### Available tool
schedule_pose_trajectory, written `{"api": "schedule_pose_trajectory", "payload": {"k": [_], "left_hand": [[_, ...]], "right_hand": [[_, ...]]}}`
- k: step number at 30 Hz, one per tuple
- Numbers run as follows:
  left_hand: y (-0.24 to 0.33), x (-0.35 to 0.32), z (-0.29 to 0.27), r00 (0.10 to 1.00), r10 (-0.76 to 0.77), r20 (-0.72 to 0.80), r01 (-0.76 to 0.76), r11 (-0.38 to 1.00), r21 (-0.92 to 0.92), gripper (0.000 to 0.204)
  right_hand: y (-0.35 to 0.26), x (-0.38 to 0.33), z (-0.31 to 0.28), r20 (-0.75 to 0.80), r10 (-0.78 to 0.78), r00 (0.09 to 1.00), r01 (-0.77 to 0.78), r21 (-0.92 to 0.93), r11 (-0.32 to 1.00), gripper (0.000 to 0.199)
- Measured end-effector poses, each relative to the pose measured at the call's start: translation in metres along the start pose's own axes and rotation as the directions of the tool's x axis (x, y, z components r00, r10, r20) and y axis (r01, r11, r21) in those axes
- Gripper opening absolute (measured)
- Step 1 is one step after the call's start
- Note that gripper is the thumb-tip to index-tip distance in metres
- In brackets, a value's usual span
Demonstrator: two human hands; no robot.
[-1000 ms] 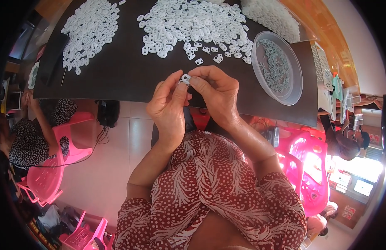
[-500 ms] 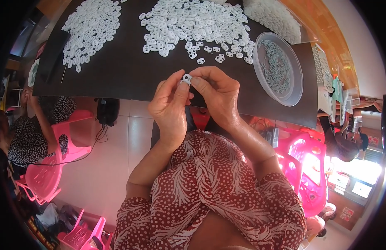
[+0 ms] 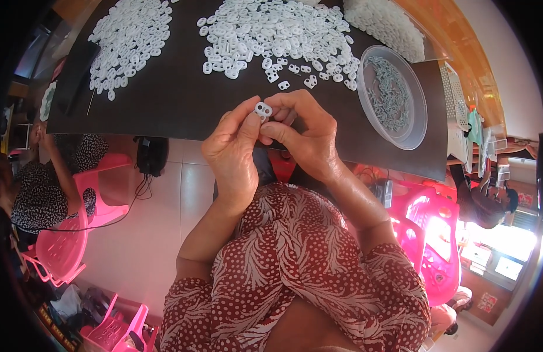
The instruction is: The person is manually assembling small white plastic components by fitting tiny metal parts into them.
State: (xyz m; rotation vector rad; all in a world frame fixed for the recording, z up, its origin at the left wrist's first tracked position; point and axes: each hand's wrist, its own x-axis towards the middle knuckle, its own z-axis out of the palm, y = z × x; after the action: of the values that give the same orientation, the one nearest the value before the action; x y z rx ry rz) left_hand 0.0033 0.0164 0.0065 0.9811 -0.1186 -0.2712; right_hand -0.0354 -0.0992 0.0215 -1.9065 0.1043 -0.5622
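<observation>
A small white plastic piece with two holes (image 3: pixel 263 109) is pinched between the thumb and fingers of my left hand (image 3: pixel 231 144), just in front of the table edge. My right hand (image 3: pixel 309 132) is close against it, its thumb and curled fingers drawn together beside the lower part of the piece. What the right fingertips hold, if anything, is hidden. Beyond my hands, a large heap of similar white plastic pieces (image 3: pixel 271 32) covers the far middle of the dark table. Several loose ones lie at its near edge.
A second heap of white pieces (image 3: pixel 130 44) is at the far left of the table (image 3: pixel 166 114). On the right stand a clear round tub (image 3: pixel 421 132) of grey screws and a clear bin of white parts (image 3: pixel 386 29). Pink chairs (image 3: pixel 66 249) flank me; another person sits at left.
The white piece now shows both holes between my fingertips. My right thumb has slid down off its face, and my left hand has shifted slightly left.
</observation>
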Motion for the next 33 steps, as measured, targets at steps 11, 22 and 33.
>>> {"api": "schedule_pose_trajectory", "payload": {"k": [11, 22, 33], "left_hand": [[0.0032, 0.0005, 0.0077, 0.999, -0.037, 0.000, 0.037, 0.997, -0.065, 0.019], [-0.0043, 0.0038, 0.0007, 0.997, 0.002, 0.073, 0.002, 0.999, -0.055, 0.020], [-0.0002, 0.0005, 0.0017, 0.997, -0.068, 0.027, 0.069, 0.995, -0.075, 0.026]], "right_hand": [[-0.0014, 0.0026, -0.0010, -0.061, -0.165, 0.985, 0.155, -0.143, 0.978, 0.026], [0.0015, 0.0001, 0.0006, -0.091, -0.200, 0.976, 0.183, -0.168, 0.969, 0.027], [-0.0002, 0.0018, 0.0017, -0.045, -0.332, 0.942, 0.312, -0.247, 0.918, 0.034]]}}
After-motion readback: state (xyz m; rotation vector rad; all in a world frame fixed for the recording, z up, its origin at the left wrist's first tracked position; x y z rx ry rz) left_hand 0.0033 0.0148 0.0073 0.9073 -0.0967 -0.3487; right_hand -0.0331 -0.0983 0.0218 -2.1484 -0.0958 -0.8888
